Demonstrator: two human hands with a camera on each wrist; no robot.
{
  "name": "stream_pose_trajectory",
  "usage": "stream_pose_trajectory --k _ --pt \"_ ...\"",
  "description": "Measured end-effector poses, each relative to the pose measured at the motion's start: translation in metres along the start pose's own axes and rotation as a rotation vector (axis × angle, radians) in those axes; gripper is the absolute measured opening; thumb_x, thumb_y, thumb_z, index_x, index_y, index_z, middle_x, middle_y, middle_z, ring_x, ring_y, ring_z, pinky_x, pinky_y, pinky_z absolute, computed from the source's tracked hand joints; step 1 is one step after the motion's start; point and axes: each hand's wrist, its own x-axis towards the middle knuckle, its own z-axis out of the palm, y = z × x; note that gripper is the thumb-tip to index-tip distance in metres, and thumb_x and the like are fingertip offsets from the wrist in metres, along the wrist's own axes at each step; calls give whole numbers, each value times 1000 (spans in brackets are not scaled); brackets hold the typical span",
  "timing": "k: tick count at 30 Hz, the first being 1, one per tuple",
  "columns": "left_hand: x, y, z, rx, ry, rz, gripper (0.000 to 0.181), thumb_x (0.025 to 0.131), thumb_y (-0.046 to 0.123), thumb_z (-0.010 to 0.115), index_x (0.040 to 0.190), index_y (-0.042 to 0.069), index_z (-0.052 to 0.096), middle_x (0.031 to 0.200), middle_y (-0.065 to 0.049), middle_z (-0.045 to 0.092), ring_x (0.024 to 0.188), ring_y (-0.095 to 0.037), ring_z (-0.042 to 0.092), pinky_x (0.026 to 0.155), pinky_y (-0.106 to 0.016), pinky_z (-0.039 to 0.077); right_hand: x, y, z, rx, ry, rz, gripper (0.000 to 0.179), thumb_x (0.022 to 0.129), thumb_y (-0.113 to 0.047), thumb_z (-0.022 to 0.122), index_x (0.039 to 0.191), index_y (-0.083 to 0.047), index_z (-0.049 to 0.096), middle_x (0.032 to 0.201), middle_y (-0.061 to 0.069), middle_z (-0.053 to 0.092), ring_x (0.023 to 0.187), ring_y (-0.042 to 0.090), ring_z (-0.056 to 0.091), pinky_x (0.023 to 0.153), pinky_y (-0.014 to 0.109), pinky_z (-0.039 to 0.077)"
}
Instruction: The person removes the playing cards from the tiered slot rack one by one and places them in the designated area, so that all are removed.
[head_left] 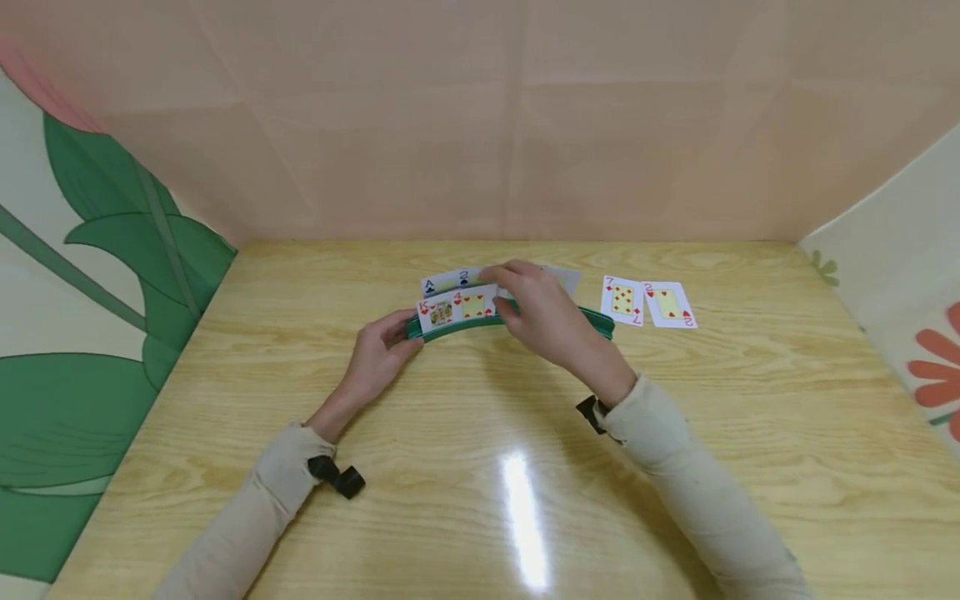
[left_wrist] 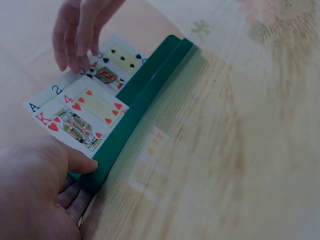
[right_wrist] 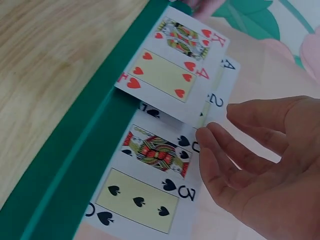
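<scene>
Green and smooth, an arc-shaped card holder [left_wrist: 155, 72] stands on the wood-grained desk [head_left: 420, 467], bearing the king of hearts [head_left: 440, 313] and four of hearts [head_left: 476, 307], with a row of spades [right_wrist: 137, 201] behind. The left hand [head_left: 378, 354] grips its left end; the right hand [head_left: 540, 312] curves at the four's upper corner, whether pinching I cannot tell. Two thin, rectangular cards [head_left: 622, 300] lie flat beyond its right end.

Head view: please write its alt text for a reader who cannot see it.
A person's left hand grips the left end of a curved green card holder while the right hand is at its cards. The seven of diamonds and two of hearts lie on the wooden table.
</scene>
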Motion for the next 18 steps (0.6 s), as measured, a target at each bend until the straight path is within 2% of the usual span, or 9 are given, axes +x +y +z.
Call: stream_pose_trajectory --k 7,10,14,18 --pt "1 0 0 1 -6 -3 39 92 -10 63 131 -10 58 128 -28 61 120 -39 59 102 -50 48 1 5 8 -47 -28 16 33 94 0 64 127 -4 65 130 14 63 118 31 58 90 44 54" --pt "1 0 0 -3 -7 -1 40 92 -10 64 131 -10 58 128 -28 61 120 -39 59 103 -49 48 1 6 11 -65 9 -4 30 92 2 65 122 -4 68 128 14 64 115 32 57 93 44 52" --pt "1 -1 0 -5 -8 -2 39 92 -10 63 130 -10 58 129 -29 60 121 -39 58 103 -50 47 1 8 17 -88 60 -40 27 90 3 66 115 -5 72 121 13 67 107 32 56 89 45 49" --pt "2 -3 -1 -6 -8 -8 40 92 -11 63 131 -10 57 129 -29 60 121 -39 58 104 -50 47 1 9 20 -69 50 -38 24 92 3 64 113 -6 73 118 13 64 106 31 55 84 44 49"
